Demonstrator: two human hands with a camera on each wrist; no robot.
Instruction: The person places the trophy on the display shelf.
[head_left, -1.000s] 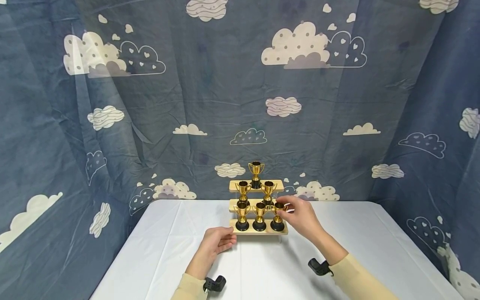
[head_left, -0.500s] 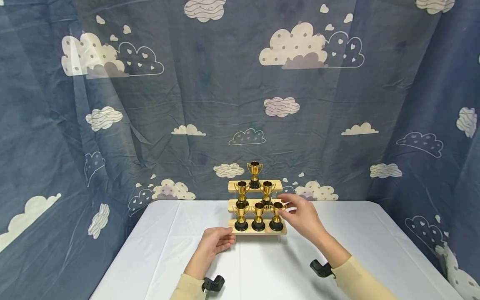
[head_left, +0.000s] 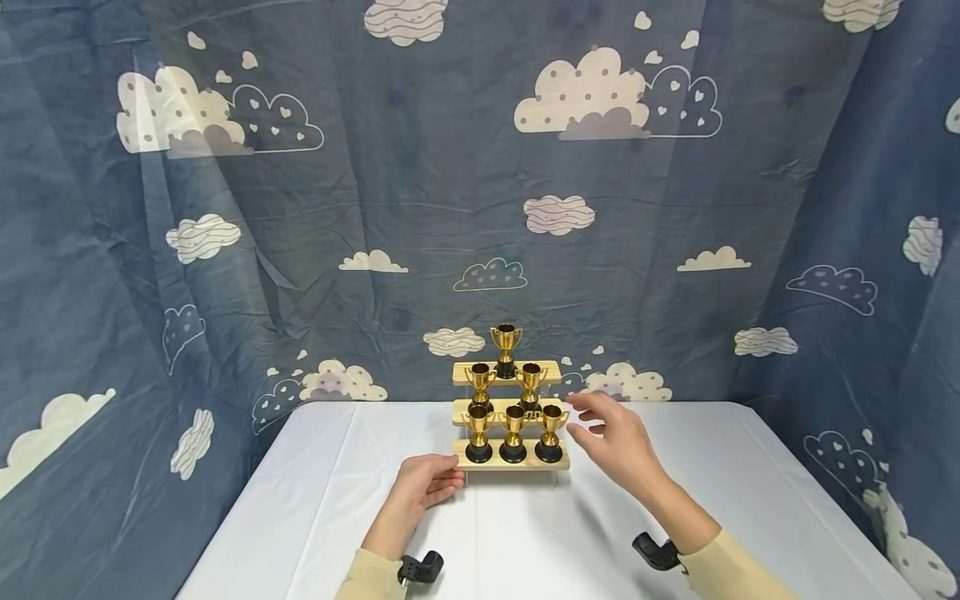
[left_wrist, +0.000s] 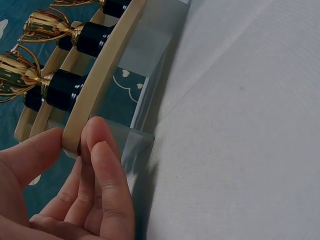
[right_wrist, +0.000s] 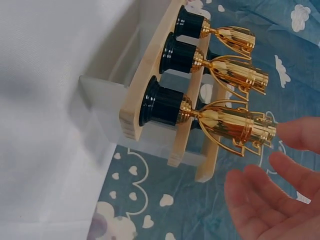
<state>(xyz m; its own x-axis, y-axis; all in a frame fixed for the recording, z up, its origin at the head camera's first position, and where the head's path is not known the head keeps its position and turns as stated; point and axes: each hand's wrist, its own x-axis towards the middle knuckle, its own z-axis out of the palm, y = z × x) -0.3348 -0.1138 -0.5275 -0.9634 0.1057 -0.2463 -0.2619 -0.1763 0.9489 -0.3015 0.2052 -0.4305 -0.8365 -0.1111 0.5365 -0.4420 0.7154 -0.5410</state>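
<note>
A three-tier wooden display stand [head_left: 507,467] with clear side supports carries several small gold trophy cups on black bases. One trophy [head_left: 506,342] tops the upper shelf, two are on the middle shelf, and three line the bottom one. My left hand [head_left: 423,483] pinches the left end of the bottom shelf [left_wrist: 102,75], thumb on the upper side and fingertips beneath. Beside the bottom row's right-hand trophy [head_left: 551,423] is my right hand [head_left: 618,442], fingers spread and apart from the cup. In the right wrist view that trophy [right_wrist: 220,122] stands on the shelf, just off the fingertips.
The stand is at the far edge of a table with a white cloth [head_left: 360,467]. Close behind hangs a blue curtain [head_left: 420,183] printed with clouds, which also runs along both sides. Black wrist cameras [head_left: 422,567] are strapped to both wrists.
My right hand has let go of the right-hand bottom trophy and drawn away to the right, its fingers parting. My left hand keeps its hold on the shelf end. The view has shifted slightly.
</note>
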